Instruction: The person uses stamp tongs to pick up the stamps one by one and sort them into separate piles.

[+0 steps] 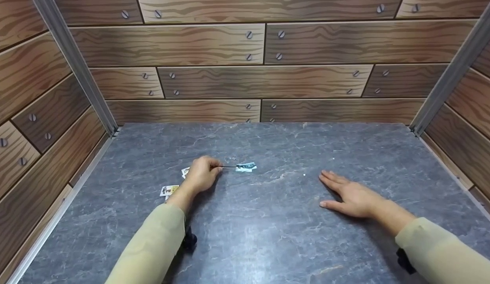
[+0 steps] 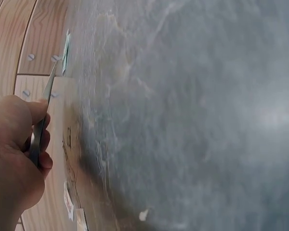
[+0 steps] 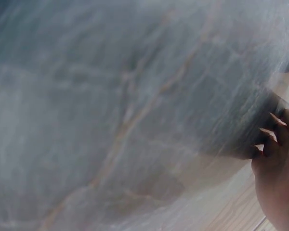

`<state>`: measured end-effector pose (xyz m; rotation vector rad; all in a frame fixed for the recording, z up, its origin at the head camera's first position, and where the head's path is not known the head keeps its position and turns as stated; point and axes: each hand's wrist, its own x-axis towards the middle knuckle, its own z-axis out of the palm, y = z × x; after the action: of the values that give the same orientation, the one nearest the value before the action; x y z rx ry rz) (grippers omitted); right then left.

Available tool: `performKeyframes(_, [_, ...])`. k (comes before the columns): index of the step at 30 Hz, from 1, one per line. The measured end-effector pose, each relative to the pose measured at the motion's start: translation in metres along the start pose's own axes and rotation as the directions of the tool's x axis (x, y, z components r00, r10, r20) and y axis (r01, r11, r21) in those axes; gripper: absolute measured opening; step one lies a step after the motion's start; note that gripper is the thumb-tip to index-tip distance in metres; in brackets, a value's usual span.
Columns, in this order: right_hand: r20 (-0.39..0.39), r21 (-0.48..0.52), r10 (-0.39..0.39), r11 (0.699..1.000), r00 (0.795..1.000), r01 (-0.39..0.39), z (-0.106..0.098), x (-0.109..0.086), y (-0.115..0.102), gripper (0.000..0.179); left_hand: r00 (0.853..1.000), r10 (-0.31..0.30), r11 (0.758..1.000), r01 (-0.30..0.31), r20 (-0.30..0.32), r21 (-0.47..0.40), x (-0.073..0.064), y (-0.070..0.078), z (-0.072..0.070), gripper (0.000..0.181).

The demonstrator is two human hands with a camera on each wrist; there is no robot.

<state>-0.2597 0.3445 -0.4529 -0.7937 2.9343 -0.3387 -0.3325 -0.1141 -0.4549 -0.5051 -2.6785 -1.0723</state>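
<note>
Pinched between thumb and fingers of my left hand (image 1: 203,173) is a pair of tweezers (image 2: 48,89), with its thin tips pointing right. In the head view those tips overlap a small teal and white paper piece (image 1: 246,167); the left wrist view shows this piece (image 2: 66,54) as a thin strip near the tips. My right hand (image 1: 353,197) rests palm down over the tabletop on the right, its fingers straight and the thumb spread. It holds nothing.
Beside the left forearm lies a small printed yellow and white card (image 1: 169,190), and another white card (image 1: 184,172) is partly covered by the hand. Tiny white specks (image 1: 304,174) dot the grey marbled tabletop (image 1: 276,221). Wood-patterned walls (image 1: 213,81) enclose it.
</note>
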Motion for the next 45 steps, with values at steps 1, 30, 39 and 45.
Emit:
performKeyframes(1, [0.001,0.000,-0.001,1.000,1.000,0.001,0.000,0.001,0.000,0.091,1.000,0.005,1.000,-0.005,-0.011,-0.001,0.000,-0.001,-0.001,0.009])
performKeyframes(30, [0.003,0.005,0.023,1.000,1.000,-0.023,-0.001,0.000,0.000,0.091,0.943,0.205,0.962,-0.145,0.260,-0.232,-0.066,0.057,0.016,0.007])
performKeyframes(39, [-0.010,0.003,0.011,1.000,1.000,-0.011,0.002,0.003,0.000,0.091,0.913,0.230,0.964,-0.168,0.336,-0.205,-0.076,0.055,0.027,0.006])
performKeyframes(45, [-0.016,0.005,0.010,1.000,1.000,-0.010,0.004,0.003,0.001,0.091,0.908,0.241,0.967,-0.197,0.342,-0.159,-0.078,0.055,0.029,0.008])
